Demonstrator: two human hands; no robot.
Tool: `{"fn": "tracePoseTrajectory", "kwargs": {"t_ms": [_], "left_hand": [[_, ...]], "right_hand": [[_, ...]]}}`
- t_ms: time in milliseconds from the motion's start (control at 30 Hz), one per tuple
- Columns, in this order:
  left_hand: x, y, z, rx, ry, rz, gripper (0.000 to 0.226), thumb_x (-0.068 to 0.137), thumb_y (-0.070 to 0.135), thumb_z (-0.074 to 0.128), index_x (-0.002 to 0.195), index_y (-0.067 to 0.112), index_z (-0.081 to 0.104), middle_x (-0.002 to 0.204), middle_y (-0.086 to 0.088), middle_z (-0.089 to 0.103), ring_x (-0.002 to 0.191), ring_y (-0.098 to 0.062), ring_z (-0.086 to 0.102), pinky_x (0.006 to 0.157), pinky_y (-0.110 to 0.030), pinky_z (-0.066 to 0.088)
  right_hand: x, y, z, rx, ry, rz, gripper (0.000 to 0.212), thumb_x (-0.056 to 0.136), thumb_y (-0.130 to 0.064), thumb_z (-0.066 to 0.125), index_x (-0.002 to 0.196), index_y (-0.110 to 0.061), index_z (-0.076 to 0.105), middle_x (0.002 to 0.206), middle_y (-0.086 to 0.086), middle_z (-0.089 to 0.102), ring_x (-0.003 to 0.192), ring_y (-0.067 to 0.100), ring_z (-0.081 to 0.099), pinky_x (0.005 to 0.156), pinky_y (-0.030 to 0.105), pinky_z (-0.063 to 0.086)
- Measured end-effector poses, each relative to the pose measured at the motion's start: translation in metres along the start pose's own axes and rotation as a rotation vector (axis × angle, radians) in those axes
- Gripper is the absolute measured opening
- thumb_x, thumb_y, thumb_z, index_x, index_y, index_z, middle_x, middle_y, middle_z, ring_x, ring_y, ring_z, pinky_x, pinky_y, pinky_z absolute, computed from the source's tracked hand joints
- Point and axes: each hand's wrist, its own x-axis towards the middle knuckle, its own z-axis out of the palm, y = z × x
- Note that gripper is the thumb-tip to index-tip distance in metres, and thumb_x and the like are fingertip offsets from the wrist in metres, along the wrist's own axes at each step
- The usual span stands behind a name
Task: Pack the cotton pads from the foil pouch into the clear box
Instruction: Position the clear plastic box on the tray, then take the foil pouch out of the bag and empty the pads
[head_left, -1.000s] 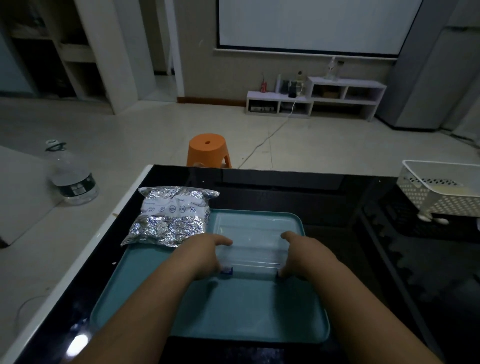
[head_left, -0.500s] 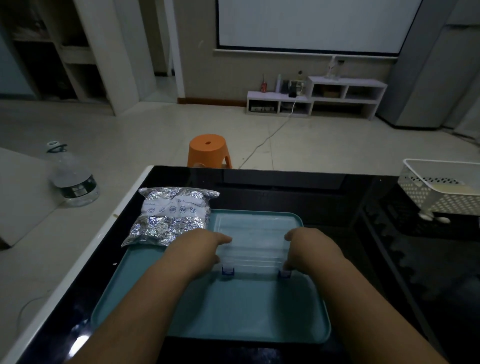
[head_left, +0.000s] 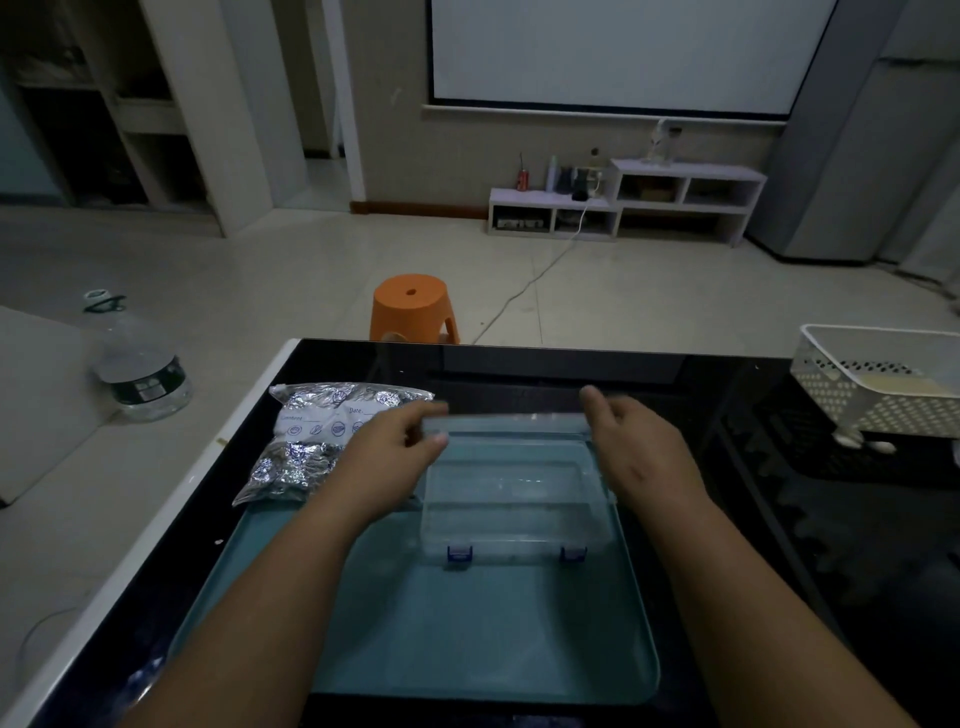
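- Both hands have gone from the box's front latches to the far edge of the lid (head_left: 506, 422), which now stands raised and swung back at mid-frame; I read the box as just opened.
- My left hand (head_left: 397, 449) pinches the lid's left corner between thumb and fingers; my right hand (head_left: 636, 454) grips the right corner the same way.
- Clear box (head_left: 511, 512) sits centre frame on the teal tray (head_left: 467, 639), its two blue latches (head_left: 460, 553) hanging loose at the near edge, and looks empty inside.
- Foil pouch (head_left: 311, 441) lies at left of centre, half on the tray's far left corner, and looks sealed; no cotton pads show, so all the packing is left, by my judgement.
- Tray rests on a glossy black table (head_left: 779, 545); a white perforated basket (head_left: 883, 384) stands at right.
- Beyond: pale tiled floor, an orange stool (head_left: 413, 309), a water bottle (head_left: 140, 369) at left, and a low white shelf unit (head_left: 623, 202) under a projector screen (head_left: 623, 52).
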Motion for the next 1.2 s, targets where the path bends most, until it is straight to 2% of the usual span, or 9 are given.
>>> {"fn": "tracePoseTrajectory", "kwargs": {"t_ms": [100,167,267,400,533,633,767,967,1200], "left_hand": [[0.001,0.003,0.001,-0.174,-0.064,0.027,0.077,0.095,0.015,0.058,0.145,0.054,0.015,0.134,0.015,0.040,0.123,-0.005,0.044,0.095,-0.031,0.040],[0.001,0.003,0.002,-0.170,-0.097,0.031,0.083,0.095,0.012,0.057,0.142,0.060,0.008,0.134,0.015,0.036,0.126,0.001,0.031,0.100,-0.028,0.033],[0.000,0.000,0.003,-0.071,-0.109,0.038,0.084,0.093,0.014,0.059,0.143,0.058,0.008,0.142,0.015,0.036,0.127,0.002,0.031,0.102,-0.026,0.033],[0.005,-0.013,0.005,0.180,-0.071,0.022,0.077,0.092,0.019,0.059,0.151,0.044,0.014,0.158,0.010,0.022,0.142,-0.014,0.029,0.114,-0.035,0.029],[0.012,-0.044,0.004,0.848,0.038,-0.037,0.076,0.090,0.026,0.055,0.150,0.045,0.011,0.163,-0.003,-0.002,0.149,-0.026,-0.005,0.118,-0.053,0.006],[0.011,-0.071,0.001,0.954,-0.008,-0.114,0.090,0.085,0.016,0.057,0.147,0.053,0.004,0.162,-0.003,-0.014,0.147,-0.030,-0.016,0.115,-0.059,-0.001],[0.013,-0.090,0.000,0.876,-0.022,-0.163,0.087,0.084,0.022,0.060,0.146,0.055,0.008,0.163,0.001,-0.004,0.149,-0.030,-0.008,0.115,-0.062,0.006],[0.007,-0.088,0.009,0.900,0.177,-0.099,0.056,0.091,0.013,0.052,0.135,0.047,0.045,0.155,0.007,0.034,0.145,-0.028,0.023,0.110,-0.054,0.030],[0.006,-0.053,-0.013,0.597,0.387,0.006,0.046,0.085,0.002,0.052,0.118,0.030,0.069,0.126,-0.005,0.065,0.113,-0.032,0.058,0.088,-0.036,0.047]], "right_hand": [[0.006,-0.001,0.000,0.220,0.004,-0.023,0.065,0.097,-0.059,0.032,0.153,-0.030,0.017,0.148,0.007,0.043,0.133,0.029,0.043,0.104,0.042,0.036],[0.008,-0.001,0.002,0.209,-0.006,-0.043,0.070,0.098,-0.051,0.040,0.154,-0.031,0.005,0.155,0.005,0.033,0.138,0.029,0.037,0.109,0.044,0.033],[0.011,0.002,0.008,0.122,-0.047,-0.030,0.072,0.098,-0.037,0.050,0.154,-0.028,0.007,0.157,0.004,0.029,0.139,0.029,0.036,0.110,0.045,0.033],[0.010,0.002,0.016,0.028,-0.159,-0.024,0.061,0.097,-0.031,0.051,0.151,-0.026,0.023,0.149,0.005,0.042,0.130,0.026,0.046,0.103,0.040,0.039],[0.001,0.004,0.033,-0.148,-0.381,-0.017,0.051,0.096,-0.025,0.050,0.146,-0.028,0.037,0.145,0.007,0.046,0.124,0.025,0.050,0.102,0.037,0.042],[-0.007,0.003,0.046,-0.364,-0.510,-0.069,0.054,0.094,-0.023,0.046,0.146,-0.034,0.036,0.149,0.006,0.043,0.130,0.028,0.044,0.108,0.039,0.038],[-0.010,0.000,0.047,-0.513,-0.495,-0.132,0.058,0.092,-0.016,0.039,0.147,-0.035,0.034,0.151,0.005,0.041,0.134,0.029,0.039,0.110,0.042,0.034],[-0.010,-0.003,0.044,-0.525,-0.533,-0.091,0.061,0.090,-0.013,0.043,0.145,-0.039,0.035,0.150,0.006,0.042,0.134,0.029,0.041,0.110,0.043,0.033],[-0.009,-0.006,0.045,-0.523,-0.543,-0.037,0.056,0.090,-0.010,0.046,0.139,-0.038,0.047,0.145,0.005,0.047,0.130,0.028,0.046,0.106,0.041,0.037]]}}
